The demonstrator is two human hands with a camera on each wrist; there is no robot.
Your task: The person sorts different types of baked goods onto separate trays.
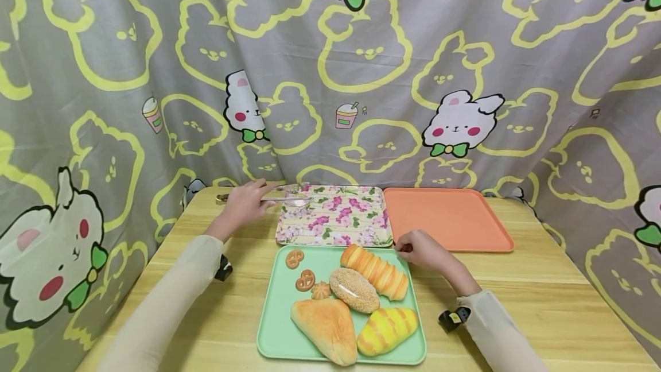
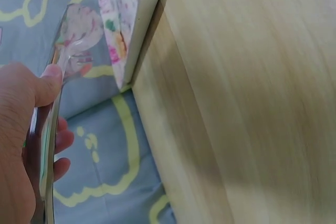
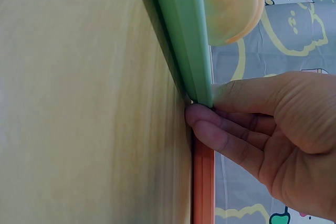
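Observation:
My left hand [image 1: 246,205] grips a pair of metal food tongs [image 2: 48,145] by the handles. The tongs' clear ends [image 1: 298,197] reach over the left side of a flower-patterned tray [image 1: 335,217]. At the far right corner of a green tray [image 1: 273,326], my right hand [image 1: 420,250] pinches the rim, thumb on the inner side and fingertips underneath in the right wrist view. On the green tray lie a segmented loaf [image 1: 375,271], a crumb-coated bun [image 1: 354,290], a yellow striped bun [image 1: 387,332], a triangular bread [image 1: 327,329], two pretzels [image 1: 305,280] and a small star-shaped cookie [image 1: 321,290].
An orange tray [image 1: 446,220] lies right of the flowered one, both along the back of the wooden table [image 1: 558,314]. Behind the table hangs a grey curtain [image 1: 299,56] with yellow cartoon outlines, which also encloses both sides.

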